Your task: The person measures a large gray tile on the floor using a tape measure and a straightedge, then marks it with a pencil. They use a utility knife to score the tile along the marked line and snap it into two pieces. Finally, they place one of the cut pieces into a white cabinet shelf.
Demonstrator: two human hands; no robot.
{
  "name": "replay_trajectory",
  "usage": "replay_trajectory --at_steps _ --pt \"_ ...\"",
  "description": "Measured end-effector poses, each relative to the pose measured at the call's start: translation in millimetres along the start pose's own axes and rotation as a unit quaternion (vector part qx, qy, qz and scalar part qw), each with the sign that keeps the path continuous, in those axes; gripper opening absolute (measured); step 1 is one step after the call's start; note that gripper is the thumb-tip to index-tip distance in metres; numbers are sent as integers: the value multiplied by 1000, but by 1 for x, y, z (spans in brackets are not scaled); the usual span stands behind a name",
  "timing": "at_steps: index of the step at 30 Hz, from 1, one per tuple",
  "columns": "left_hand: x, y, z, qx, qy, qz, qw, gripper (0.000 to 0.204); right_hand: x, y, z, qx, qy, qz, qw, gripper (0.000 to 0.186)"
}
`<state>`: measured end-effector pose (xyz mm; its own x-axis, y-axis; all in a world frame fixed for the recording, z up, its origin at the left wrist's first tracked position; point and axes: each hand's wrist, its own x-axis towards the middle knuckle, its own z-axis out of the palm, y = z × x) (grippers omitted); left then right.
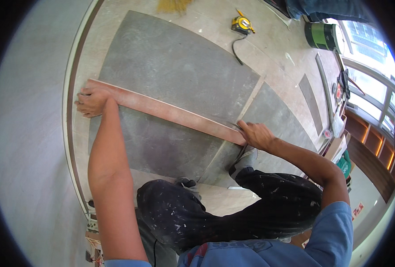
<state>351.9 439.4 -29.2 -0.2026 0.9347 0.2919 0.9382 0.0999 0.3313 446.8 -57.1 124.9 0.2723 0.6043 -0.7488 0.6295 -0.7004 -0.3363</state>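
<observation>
A long, narrow reddish board strip [171, 111] lies slantwise across a large grey panel [171, 58] on the floor. At the strip's left end my left hand [93, 102] is closed over it, with the fingers curled past the end. My right hand [256, 134] grips the right end, thumb and fingers about its edge; part of the fingers is hidden. Under that end, a narrow light seam separates the large panel from a second grey panel [277, 111]. My knees are bent close to the near edge of the panels.
A yellow tape measure [242, 24] with a black strap lies beyond the panel. Far right are a green and black bucket [320, 36], a thin grey offcut [311, 103] and a long metal bar [324, 84]. A pale wall [33, 133] runs along the left. Yellow bristles [173, 5] show at the top.
</observation>
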Motion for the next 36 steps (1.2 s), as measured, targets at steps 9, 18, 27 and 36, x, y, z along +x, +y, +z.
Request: replay_trajectory --at_steps 9,18,27,36 --pt "1 -4 11 -6 11 2 1000 44 252 -217 -84 106 123 -134 978 31" --pt "-2 -2 15 4 35 14 999 45 284 -236 -87 86 128 -146 977 32" --pt "0 -3 15 10 66 10 998 40 35 -8 34 35 -10 26 999 31" --pt "7 -11 24 18 27 -11 999 42 -50 64 58 35 34 32 998 25"
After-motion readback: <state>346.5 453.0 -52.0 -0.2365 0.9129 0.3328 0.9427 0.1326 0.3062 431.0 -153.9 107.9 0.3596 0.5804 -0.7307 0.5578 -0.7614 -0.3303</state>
